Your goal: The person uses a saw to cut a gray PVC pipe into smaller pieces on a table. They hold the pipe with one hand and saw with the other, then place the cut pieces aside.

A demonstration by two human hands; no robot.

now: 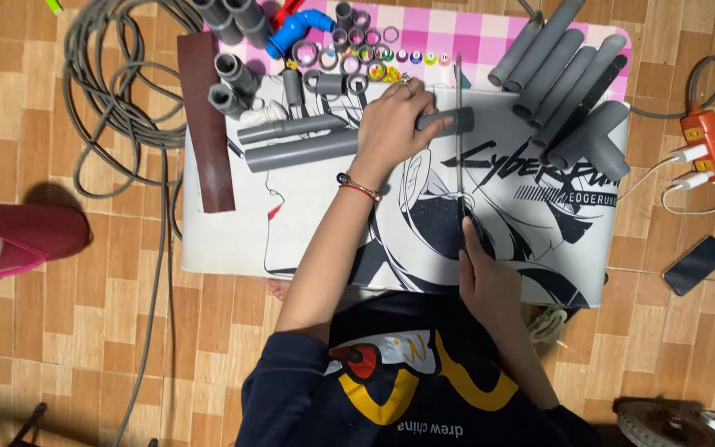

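My left hand (pixel 391 124) presses down on a short grey pipe piece (pixel 450 121) lying across a printed black-and-white mat (pixel 233 232) on a low table. My right hand (pixel 483 273) grips the handle of a thin hacksaw blade (pixel 460 141), which runs away from me and crosses the pipe just right of my left fingers. Two longer grey pipes (pixel 299 141) lie left of my left hand. Several cut grey rings (pixel 349 58) and small colourful caps sit along the far edge.
A bundle of long grey pipes (pixel 568 79) lies at the far right. Grey fittings (pixel 233 79), a blue elbow (pixel 295 29) and a brown sanding strip (pixel 208 124) are at the left. A coiled cable (pixel 109 91), an orange power strip (pixel 709 145) and a phone (pixel 695 265) lie on the floor.
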